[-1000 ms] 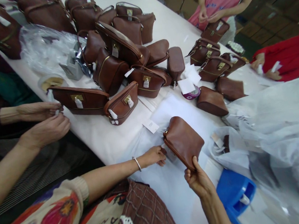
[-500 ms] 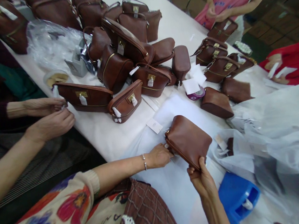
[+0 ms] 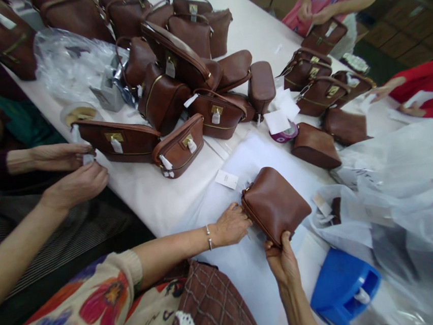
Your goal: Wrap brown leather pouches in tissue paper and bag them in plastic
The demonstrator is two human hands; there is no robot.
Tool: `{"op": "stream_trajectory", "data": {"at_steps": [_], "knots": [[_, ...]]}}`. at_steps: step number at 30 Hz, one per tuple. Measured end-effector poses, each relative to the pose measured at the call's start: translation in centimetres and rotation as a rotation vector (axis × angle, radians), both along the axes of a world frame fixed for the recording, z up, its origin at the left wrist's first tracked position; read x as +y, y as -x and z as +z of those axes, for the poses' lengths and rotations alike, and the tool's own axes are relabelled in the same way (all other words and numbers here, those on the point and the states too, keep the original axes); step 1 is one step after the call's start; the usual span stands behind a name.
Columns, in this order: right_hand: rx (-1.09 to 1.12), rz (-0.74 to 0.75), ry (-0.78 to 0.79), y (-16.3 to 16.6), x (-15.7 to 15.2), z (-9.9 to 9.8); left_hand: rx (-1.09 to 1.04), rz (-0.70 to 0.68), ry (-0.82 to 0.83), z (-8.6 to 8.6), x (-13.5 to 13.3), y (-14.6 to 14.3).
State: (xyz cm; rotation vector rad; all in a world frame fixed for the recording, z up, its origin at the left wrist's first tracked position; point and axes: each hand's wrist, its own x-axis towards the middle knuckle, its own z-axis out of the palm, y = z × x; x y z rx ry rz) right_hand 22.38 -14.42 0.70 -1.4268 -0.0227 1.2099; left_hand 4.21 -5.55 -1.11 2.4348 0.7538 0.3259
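well, from far off, my head view has the brown bag [image 3: 276, 202] tilted over the white sheeting [image 3: 246, 277], a smooth, plain side with rounded corners turned up to me. its piped edge runs down the left, with a small gold-coloured fitting near the top. my right hand [image 3: 285, 263] grips the near corner, thumb on the upper face. my left hand [image 3: 232, 226], wearing one bracelet [image 3: 209, 237], has its fingers curled together at the left edge; i cannot tell whether they pinch anything.

i count one bag in hand and one white tag [image 3: 226, 179] just beside it, two clasped bags [image 3: 179, 148] at the table's left edge, two plain pouches [image 3: 314, 145] on the right, and one purple tape roll [image 3: 285, 134] beneath loose white papers [image 3: 283, 107]. the central heap [image 3: 164, 98] overlaps too much for me to count. a neighbour's two hands [image 3: 75, 184] hold a white strip.

as for containers, one translucent bag [image 3: 354, 223] has pale tags and something brown inside; one blue plastic holder [image 3: 334, 276] has a white piece in its opening. what the clear plastic wrap [image 3: 71, 64] contains, i cannot make out.
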Motion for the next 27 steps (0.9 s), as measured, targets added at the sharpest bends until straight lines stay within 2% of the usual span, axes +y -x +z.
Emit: {"op": "stream_trajectory", "data": {"at_steps": [5, 11, 17, 27], "knots": [[0.035, 0.012, 0.006, 0.5, -0.9, -1.1, 0.015, 0.046, -0.010, -1.0, -0.9, -0.1], [0.045, 0.018, 0.011, 0.4, -1.4, -1.3, -0.045, 0.050, -0.041, -2.3, -1.4, 0.0], [0.028, 0.045, 0.025, 0.4, -1.5, -1.8, -0.122, 0.041, -0.094, -2.9, -1.3, 0.4], [-0.036, 0.108, 0.091, 0.1, -1.3, -2.4, -0.143, -0.109, -0.098, -3.5, -1.6, 3.9]]}}
